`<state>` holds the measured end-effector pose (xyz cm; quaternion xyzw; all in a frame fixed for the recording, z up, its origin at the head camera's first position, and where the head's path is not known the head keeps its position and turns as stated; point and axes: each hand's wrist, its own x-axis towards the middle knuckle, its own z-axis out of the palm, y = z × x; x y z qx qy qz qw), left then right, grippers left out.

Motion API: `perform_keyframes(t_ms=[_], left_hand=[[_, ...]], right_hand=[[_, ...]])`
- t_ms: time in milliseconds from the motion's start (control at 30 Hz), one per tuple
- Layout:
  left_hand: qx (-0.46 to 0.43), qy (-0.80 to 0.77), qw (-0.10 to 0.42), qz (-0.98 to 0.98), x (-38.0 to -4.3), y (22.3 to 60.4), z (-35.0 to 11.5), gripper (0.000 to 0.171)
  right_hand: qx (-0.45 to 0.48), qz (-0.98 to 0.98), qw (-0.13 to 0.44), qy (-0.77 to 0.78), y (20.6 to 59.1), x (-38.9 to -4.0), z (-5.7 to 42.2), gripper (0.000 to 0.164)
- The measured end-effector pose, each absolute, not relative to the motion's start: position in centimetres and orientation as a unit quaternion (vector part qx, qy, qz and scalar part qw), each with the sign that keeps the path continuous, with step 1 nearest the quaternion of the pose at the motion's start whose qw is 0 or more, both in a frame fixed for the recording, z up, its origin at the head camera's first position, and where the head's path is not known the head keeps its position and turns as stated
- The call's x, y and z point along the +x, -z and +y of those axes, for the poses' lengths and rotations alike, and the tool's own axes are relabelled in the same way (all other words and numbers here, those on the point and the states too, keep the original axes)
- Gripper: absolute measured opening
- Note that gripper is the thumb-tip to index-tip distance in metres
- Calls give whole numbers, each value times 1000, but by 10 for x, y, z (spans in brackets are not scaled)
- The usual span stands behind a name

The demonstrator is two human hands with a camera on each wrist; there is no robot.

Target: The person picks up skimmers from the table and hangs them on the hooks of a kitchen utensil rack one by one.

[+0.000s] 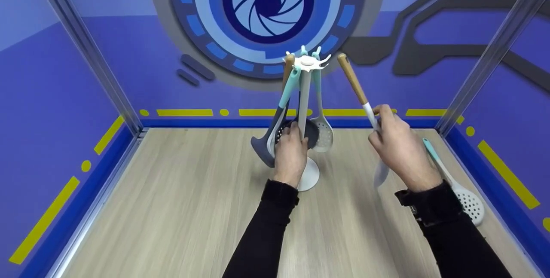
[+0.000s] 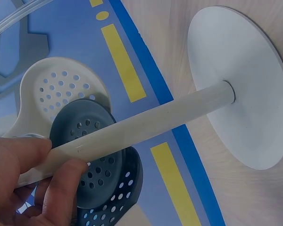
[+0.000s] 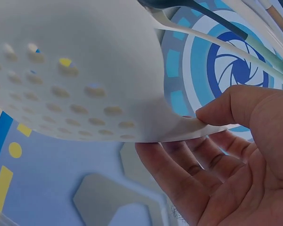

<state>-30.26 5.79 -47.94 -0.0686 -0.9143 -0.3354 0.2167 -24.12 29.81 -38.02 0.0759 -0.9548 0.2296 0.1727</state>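
Pale wood-grain table [image 1: 193,209] below: left hand [image 1: 291,155] grips the white round-poled stand [image 1: 304,97]; to its right, held aloft, a white perforated skimmer [image 3: 104,52], right hand [image 1: 399,147] pinching its neck [image 3: 180,129]. Looks light, stiff, slick; that straight brown wood-look handle [image 1: 353,79] should give surer hold.

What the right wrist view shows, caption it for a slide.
The right hand pinches a white perforated utensil by its neck before a patterned blue wall.

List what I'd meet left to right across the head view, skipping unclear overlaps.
Dark grey ladle with turquoise handle, straight white stand pole, hanging pale perforated spoon with turquoise handle, wooden-handled white perforated skimmer, right hand, white perforated utensil with turquoise handle.
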Motion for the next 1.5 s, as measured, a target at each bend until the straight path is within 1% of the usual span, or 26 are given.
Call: perform_keyframes(t_ms=[200,533,900,1133,1500], left_hand=[[-68,328,209,-919,-303,479,58,51],[-67,336,206,-916,-303,479,57,51],[-66,335,204,-917,-302,479,57,52],[-78,326,241,-911,-303,482,59,49],[-72,330,225,-914,-304,482,58,48]], right_hand=[[74,-954,171,-236,375,-239,295,45],[90,-947,196,-236,369,-235,289,43],[88,-948,197,-233,362,-231,284,46],[87,-948,201,-231,359,-229,282,47],[91,-949,196,-229,356,-227,279,47]])
